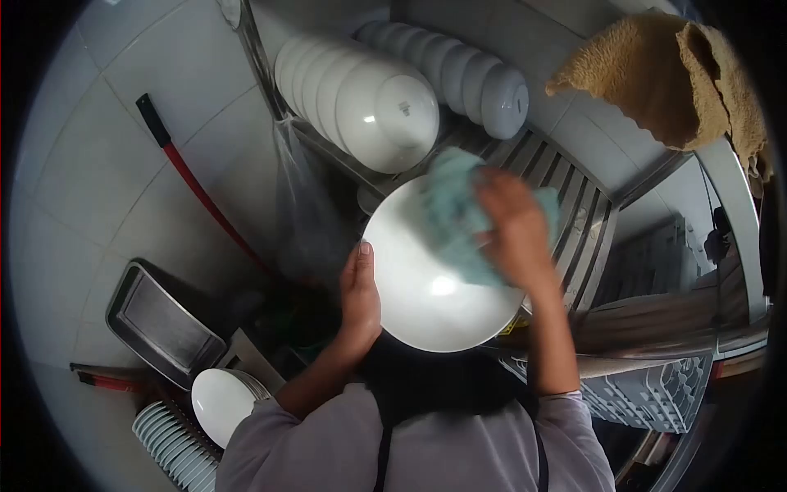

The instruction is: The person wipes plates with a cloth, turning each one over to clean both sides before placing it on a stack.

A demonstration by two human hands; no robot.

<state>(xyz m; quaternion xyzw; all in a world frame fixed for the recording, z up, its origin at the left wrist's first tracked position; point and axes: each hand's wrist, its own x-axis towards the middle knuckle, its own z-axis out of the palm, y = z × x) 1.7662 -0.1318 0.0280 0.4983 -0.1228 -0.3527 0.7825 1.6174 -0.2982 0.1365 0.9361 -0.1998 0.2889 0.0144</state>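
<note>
A large white plate or shallow bowl [426, 287] is held in front of my body, its inner face turned up towards me. My left hand [361, 287] grips its left rim, with the thumb on the edge. Pressed to the upper right of its surface is a green cloth [459, 217], bunched under my right hand [515, 225]. That hand is blurred by motion, and its fingers are closed on the cloth. Just beyond the plate, stacked white bowls [393, 119] lie on their sides on a slatted metal rack [586, 213].
A second row of bowls [500, 98] stands behind. A tan towel [656, 74] hangs at upper right. Lower left hold a metal tray [164, 328], stacked plates [221, 406] and racked plates [172, 447]. A red-handled stick [205, 201] leans left; a grey dish rack [648, 398] is lower right.
</note>
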